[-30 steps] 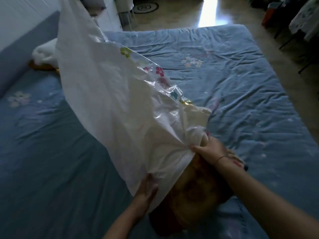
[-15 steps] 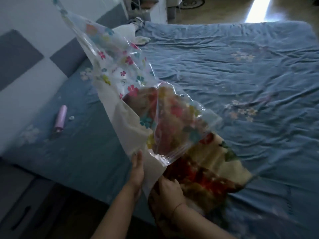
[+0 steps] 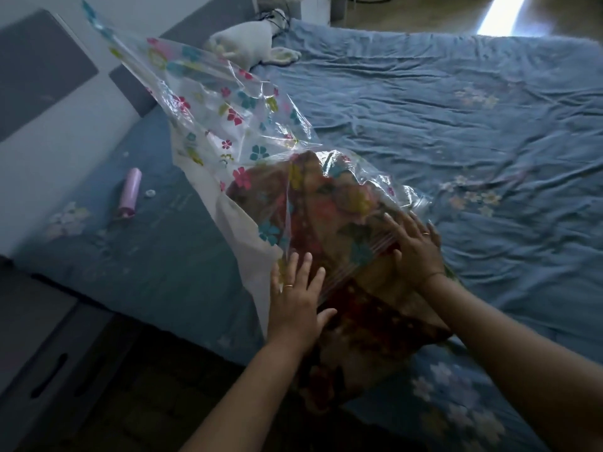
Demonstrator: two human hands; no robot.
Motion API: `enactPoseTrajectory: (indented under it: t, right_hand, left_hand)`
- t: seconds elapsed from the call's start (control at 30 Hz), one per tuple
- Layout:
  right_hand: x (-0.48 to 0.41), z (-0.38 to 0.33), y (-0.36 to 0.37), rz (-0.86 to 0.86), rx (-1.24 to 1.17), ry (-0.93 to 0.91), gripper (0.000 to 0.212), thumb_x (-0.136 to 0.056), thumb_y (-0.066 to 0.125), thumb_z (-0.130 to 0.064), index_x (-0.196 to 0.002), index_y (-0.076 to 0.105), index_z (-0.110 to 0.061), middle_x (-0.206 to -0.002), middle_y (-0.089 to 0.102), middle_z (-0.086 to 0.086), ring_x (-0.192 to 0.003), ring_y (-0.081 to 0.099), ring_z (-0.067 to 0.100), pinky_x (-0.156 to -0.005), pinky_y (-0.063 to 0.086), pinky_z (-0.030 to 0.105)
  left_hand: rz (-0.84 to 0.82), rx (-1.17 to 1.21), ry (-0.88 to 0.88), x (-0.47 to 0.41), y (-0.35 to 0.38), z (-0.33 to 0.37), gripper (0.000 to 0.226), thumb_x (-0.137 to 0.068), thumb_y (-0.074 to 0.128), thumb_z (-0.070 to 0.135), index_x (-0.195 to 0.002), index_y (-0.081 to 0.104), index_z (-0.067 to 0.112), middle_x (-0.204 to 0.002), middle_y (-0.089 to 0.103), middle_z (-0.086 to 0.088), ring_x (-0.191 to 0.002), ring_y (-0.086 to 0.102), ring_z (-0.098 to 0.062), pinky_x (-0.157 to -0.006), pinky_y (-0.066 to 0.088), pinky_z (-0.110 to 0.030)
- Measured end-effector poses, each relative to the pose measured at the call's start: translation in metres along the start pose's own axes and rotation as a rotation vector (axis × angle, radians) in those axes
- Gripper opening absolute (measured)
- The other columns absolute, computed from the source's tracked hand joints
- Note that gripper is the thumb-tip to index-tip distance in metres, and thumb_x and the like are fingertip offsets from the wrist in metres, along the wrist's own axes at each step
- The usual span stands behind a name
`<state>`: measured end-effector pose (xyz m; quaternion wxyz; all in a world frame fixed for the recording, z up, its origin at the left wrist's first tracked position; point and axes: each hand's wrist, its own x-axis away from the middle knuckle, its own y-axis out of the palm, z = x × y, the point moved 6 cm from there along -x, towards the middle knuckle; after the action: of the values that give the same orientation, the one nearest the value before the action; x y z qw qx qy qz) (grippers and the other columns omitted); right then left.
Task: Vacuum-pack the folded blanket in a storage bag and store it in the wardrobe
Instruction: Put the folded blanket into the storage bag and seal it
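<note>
Blanket half in the bag at the bed's near edge
The blanket (image 3: 375, 324) lies part-way in the flowered bag (image 3: 228, 102) on the bed (image 3: 456, 109), its near end sticking out; left hand (image 3: 293, 298) and right hand (image 3: 416, 247) press flat, fingers spread, on the bag over it; a purple tube (image 3: 129, 192) lies near the left edge
</note>
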<state>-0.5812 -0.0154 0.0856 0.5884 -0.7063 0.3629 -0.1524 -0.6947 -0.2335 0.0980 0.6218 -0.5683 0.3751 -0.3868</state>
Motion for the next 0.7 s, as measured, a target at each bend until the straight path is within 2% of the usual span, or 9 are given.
enactPoseTrajectory:
  t: [0.13, 0.17, 0.23, 0.3, 0.37, 0.43, 0.57, 0.63, 0.7]
  right_hand:
    - [-0.023, 0.005, 0.008, -0.044, 0.178, -0.285, 0.061, -0.051, 0.09, -0.016, -0.109, 0.07, -0.018, -0.116, 0.068, 0.009, -0.111, 0.062, 0.032, -0.103, 0.02, 0.039]
    - [-0.025, 0.004, 0.01, -0.048, 0.198, -0.364, 0.049, -0.057, 0.086, -0.02, -0.104, 0.073, -0.017, -0.112, 0.07, 0.009, -0.107, 0.064, 0.032, -0.103, 0.021, 0.039]
    - [-0.028, -0.001, 0.014, -0.058, 0.198, -0.491, 0.028, -0.075, 0.065, -0.032, -0.096, 0.075, -0.017, -0.103, 0.073, 0.006, -0.098, 0.068, 0.03, -0.1, 0.028, 0.039]
    - [-0.027, -0.009, 0.021, -0.091, 0.188, -0.53, 0.033, -0.082, 0.048, -0.036, -0.088, 0.076, -0.019, -0.095, 0.074, 0.003, -0.087, 0.071, 0.026, -0.092, 0.043, 0.035]
    - [-0.024, -0.018, 0.023, -0.118, 0.133, -0.531, 0.028, -0.082, 0.051, -0.033, -0.082, 0.075, -0.02, -0.087, 0.074, 0.001, -0.078, 0.072, 0.023, -0.077, 0.053, 0.032]
    - [-0.017, -0.03, 0.02, -0.076, 0.086, -0.538, 0.018, -0.076, 0.059, -0.028, -0.077, 0.075, -0.02, -0.082, 0.074, 0.001, -0.069, 0.072, 0.021, -0.066, 0.053, 0.028]
    - [0.017, -0.058, 0.011, 0.037, -0.062, -0.533, 0.031, -0.08, 0.047, -0.031, -0.078, 0.076, -0.019, -0.08, 0.074, 0.001, -0.064, 0.07, 0.021, -0.055, 0.053, 0.025]
    - [0.044, -0.08, 0.017, 0.004, -0.121, -0.529, 0.03, -0.079, 0.047, -0.03, -0.083, 0.075, -0.019, -0.085, 0.075, 0.001, -0.067, 0.071, 0.021, -0.055, 0.055, 0.027]
    - [0.068, -0.104, 0.025, -0.063, -0.138, -0.506, 0.03, -0.078, 0.048, -0.032, -0.087, 0.074, -0.021, -0.091, 0.075, 0.0, -0.076, 0.072, 0.02, -0.062, 0.057, 0.03]
  left_hand:
    - [-0.168, -0.043, -0.034, -0.002, 0.02, -0.011, 0.069, -0.09, 0.057, 0.052, -0.15, 0.033, 0.028, -0.163, 0.016, 0.0, -0.151, 0.006, -0.023, -0.119, 0.0, -0.051]
    - [-0.183, -0.032, -0.038, -0.001, 0.024, -0.016, 0.068, -0.09, 0.059, 0.049, -0.149, 0.034, 0.027, -0.162, 0.018, 0.0, -0.151, 0.009, -0.022, -0.119, 0.005, -0.051]
    - [-0.197, 0.007, -0.022, 0.004, 0.026, -0.026, 0.068, -0.074, 0.08, 0.042, -0.135, 0.056, 0.022, -0.148, 0.047, -0.006, -0.142, 0.037, -0.027, -0.11, 0.032, -0.053]
    - [-0.164, 0.04, -0.003, 0.009, 0.035, -0.038, 0.068, -0.058, 0.092, 0.035, -0.119, 0.069, 0.016, -0.131, 0.063, -0.009, -0.125, 0.057, -0.031, -0.096, 0.049, -0.051]
    - [-0.135, 0.044, -0.016, 0.014, 0.038, -0.046, 0.068, -0.055, 0.093, 0.033, -0.117, 0.07, 0.014, -0.127, 0.065, -0.01, -0.121, 0.06, -0.032, -0.094, 0.05, -0.052]
    - [-0.094, 0.043, -0.04, 0.018, 0.033, -0.048, 0.073, -0.054, 0.093, 0.035, -0.119, 0.069, 0.011, -0.126, 0.065, -0.011, -0.12, 0.06, -0.033, -0.096, 0.048, -0.057]
    - [-0.036, -0.012, -0.109, 0.024, 0.024, -0.038, 0.088, -0.056, 0.088, 0.043, -0.132, 0.059, 0.01, -0.134, 0.06, -0.012, -0.126, 0.055, -0.034, -0.11, 0.026, -0.059]
    - [0.045, 0.019, -0.062, 0.023, 0.021, -0.021, 0.079, -0.066, 0.077, 0.041, -0.135, 0.056, 0.008, -0.138, 0.057, -0.013, -0.128, 0.053, -0.033, -0.109, 0.02, -0.058]
    - [0.059, 0.082, -0.043, 0.021, 0.025, -0.006, 0.061, -0.078, 0.055, 0.038, -0.13, 0.06, 0.006, -0.136, 0.059, -0.012, -0.125, 0.057, -0.03, -0.109, 0.034, -0.052]
